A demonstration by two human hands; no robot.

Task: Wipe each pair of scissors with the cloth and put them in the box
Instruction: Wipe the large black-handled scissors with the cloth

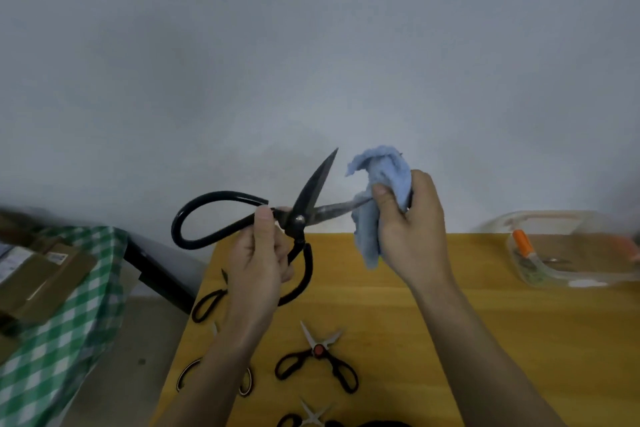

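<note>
A: How much is done?
B: The large black scissors, gripped by the left hand, are being wiped with the blue cloth pinched in the right hand.
A: And left?
B: Four pairs are seen on the desk below the hands; the box sits right of the right hand, holding some items.

Large black iron scissors with big loop handles held open in the air, gripped at the handle just behind the pivot, one blade up, other blade wrapped at its tip in a crumpled light-blue terry cloth. Right of the grip, a clear plastic box sits on the table; below it, small black-handled scissors lie open.
</note>
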